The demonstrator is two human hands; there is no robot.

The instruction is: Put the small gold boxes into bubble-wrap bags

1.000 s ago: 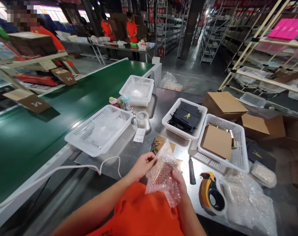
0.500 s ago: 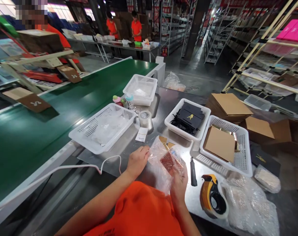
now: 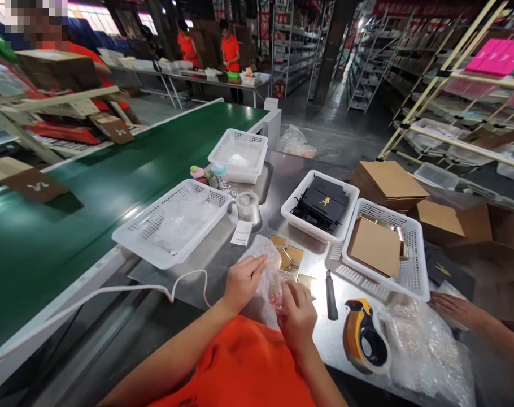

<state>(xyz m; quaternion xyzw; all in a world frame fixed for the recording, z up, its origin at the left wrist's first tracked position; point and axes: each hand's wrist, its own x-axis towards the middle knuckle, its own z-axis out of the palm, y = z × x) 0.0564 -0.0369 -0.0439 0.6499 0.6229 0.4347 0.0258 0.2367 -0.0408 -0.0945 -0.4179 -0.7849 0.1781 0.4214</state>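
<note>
My left hand (image 3: 243, 282) pinches the edge of a sheet of bubble wrap (image 3: 261, 249) in front of my body. Opposite it, my right hand (image 3: 298, 316) is closed around a reddish flat item (image 3: 276, 295), which shows only partly through the bubble wrap folded over it. Just beyond my hands, several shiny gold pieces (image 3: 291, 258) lie on the metal table. A black utility knife (image 3: 331, 297) lies right of my right hand. Farther right is a yellow and black tape dispenser (image 3: 367, 339) with a roll in it.
Bubble-wrapped packs (image 3: 430, 350) lie at right, near another person's hand (image 3: 454, 308). White baskets hold black pouches (image 3: 325, 199), cardboard (image 3: 375, 247) and clear plastic (image 3: 183, 220). A tape roll (image 3: 247, 206) stands mid-table. A green conveyor (image 3: 155, 161) runs along the left.
My right hand has turned over, and the bubble wrap now covers more of the reddish item. Another person's hand has come in at right, onto a wrapped pack. The view has shifted slightly.
</note>
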